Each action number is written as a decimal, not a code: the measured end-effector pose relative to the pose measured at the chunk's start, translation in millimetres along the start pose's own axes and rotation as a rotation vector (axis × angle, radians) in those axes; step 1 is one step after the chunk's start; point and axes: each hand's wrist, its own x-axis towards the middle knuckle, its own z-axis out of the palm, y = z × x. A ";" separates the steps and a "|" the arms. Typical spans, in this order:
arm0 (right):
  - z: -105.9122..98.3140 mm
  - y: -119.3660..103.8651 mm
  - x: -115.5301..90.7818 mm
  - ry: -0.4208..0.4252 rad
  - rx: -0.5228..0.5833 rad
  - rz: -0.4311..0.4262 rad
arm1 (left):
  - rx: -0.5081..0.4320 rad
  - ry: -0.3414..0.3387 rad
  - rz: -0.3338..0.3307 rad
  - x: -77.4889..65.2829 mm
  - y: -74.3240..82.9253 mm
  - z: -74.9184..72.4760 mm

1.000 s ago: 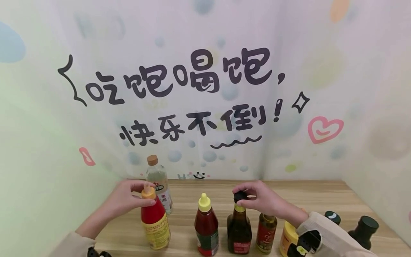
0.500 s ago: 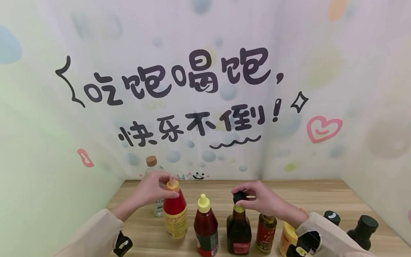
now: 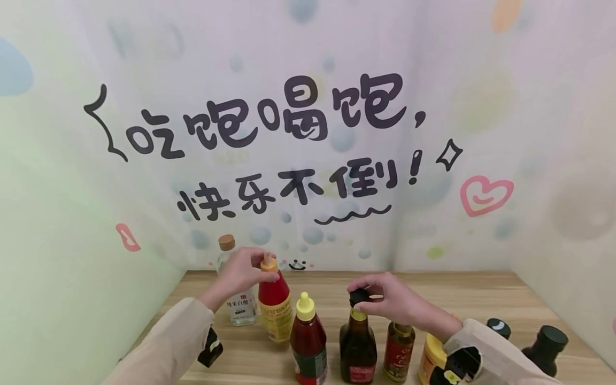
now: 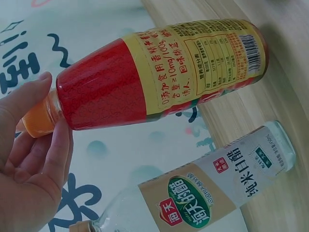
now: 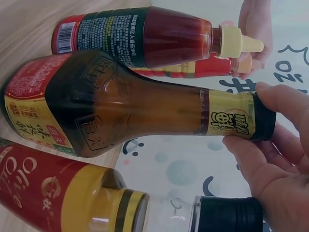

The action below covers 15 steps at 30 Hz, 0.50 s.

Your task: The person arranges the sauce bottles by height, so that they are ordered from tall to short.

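Observation:
My left hand (image 3: 243, 270) pinches the orange cap of a red chili-sauce squeeze bottle with a yellow label (image 3: 275, 310), thumb on one side and fingers on the other in the left wrist view. Just left of that bottle stands a clear white rice vinegar bottle (image 4: 212, 181) with a brown cap, partly behind my hand in the head view. At the middle, my right hand (image 3: 397, 299) grips the black cap of an upright dark brown sauce bottle (image 5: 125, 106). Between the two held bottles is a dark red ketchup squeeze bottle with a yellow nozzle (image 3: 309, 339).
An olive oil bottle (image 5: 87, 193) stands right of the brown one. Past it are a yellow container (image 3: 433, 355) and two dark-capped bottles, one with a green-black cap (image 3: 548, 347), partly behind my right sleeve. A printed curtain (image 3: 298, 53) backs the wooden table (image 3: 457, 289).
My left hand has carried the red bottle rightward and slightly back, from in front of the vinegar bottle to its right side, close behind the ketchup bottle. My right hand has stayed on the brown bottle's cap.

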 end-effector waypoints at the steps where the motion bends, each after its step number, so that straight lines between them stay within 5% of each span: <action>1: 0.1 0.2 0.0 -0.001 0.000 -0.001 | -0.022 0.003 -0.011 1.6 -1.5 1.0; 5: -0.4 0.0 -0.2 -0.007 -0.004 0.008 | -0.072 0.030 -0.022 9.1 -7.8 6.3; 15: -0.5 0.3 1.2 -0.006 0.011 0.001 | -0.011 0.080 -0.007 25.4 -23.7 20.0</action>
